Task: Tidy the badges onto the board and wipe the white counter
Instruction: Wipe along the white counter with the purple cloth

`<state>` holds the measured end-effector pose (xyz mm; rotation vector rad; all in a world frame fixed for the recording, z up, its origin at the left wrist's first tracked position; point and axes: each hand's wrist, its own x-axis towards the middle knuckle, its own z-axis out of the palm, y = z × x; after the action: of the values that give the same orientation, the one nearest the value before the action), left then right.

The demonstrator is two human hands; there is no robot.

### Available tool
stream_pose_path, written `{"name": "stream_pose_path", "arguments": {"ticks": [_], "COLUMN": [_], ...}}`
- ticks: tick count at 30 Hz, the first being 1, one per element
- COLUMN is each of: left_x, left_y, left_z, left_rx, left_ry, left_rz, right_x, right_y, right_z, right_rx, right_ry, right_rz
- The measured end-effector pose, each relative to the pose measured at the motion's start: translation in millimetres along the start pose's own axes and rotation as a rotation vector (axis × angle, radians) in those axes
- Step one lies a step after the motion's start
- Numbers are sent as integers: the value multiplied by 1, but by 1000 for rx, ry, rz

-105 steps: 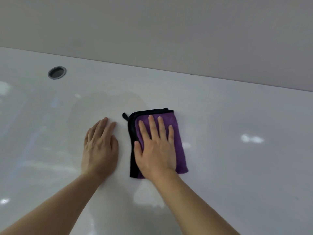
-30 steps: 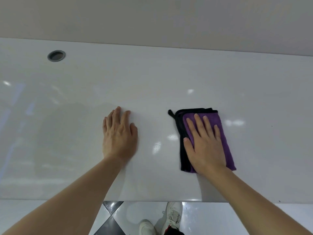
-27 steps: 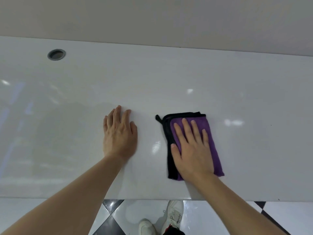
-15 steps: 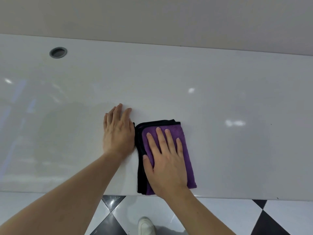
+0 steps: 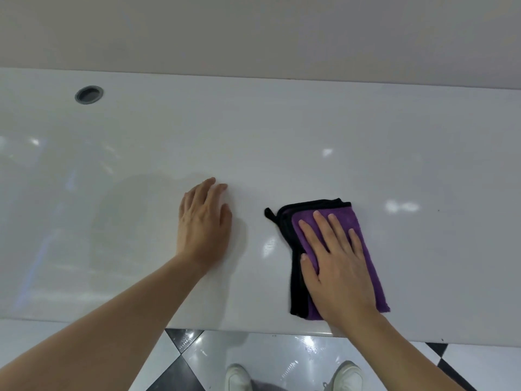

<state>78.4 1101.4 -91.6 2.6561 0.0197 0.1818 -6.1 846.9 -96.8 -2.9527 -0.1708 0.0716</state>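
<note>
A folded purple cloth (image 5: 363, 235) with a black edge lies flat on the glossy white counter (image 5: 282, 131), near its front edge. My right hand (image 5: 335, 263) presses down on the cloth with straight, spread fingers. My left hand (image 5: 204, 224) rests palm down on the bare counter, a hand's width to the left of the cloth, fingers straight. No badges or board are in view.
A round grey grommet hole (image 5: 89, 94) sits at the counter's back left. A plain wall (image 5: 253, 32) rises behind the counter. Below the front edge I see black-and-white floor tiles (image 5: 180, 371) and two white shoes (image 5: 238, 376).
Over the last half second my right hand slid the cloth to the right, away from my left hand. The left hand stayed in place.
</note>
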Motion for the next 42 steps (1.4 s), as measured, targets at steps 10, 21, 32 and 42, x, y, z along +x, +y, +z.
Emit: {"name": "stream_pose_path", "arguments": {"ticks": [10, 21, 32, 42], "left_x": [-4, 57, 119, 119], "left_y": [116, 179, 194, 194], "left_z": [58, 103, 128, 131], "left_rx": [-39, 50, 185, 266], "left_ry": [-77, -124, -144, -63], "left_rz": [112, 70, -13, 10], "right_x": [-5, 14, 96, 139], "right_y": [109, 159, 219, 240], "right_z": [-27, -48, -83, -92], "right_rx": [74, 418, 413, 372], "right_ry": [29, 185, 221, 129], "right_rz": [80, 84, 183, 164]}}
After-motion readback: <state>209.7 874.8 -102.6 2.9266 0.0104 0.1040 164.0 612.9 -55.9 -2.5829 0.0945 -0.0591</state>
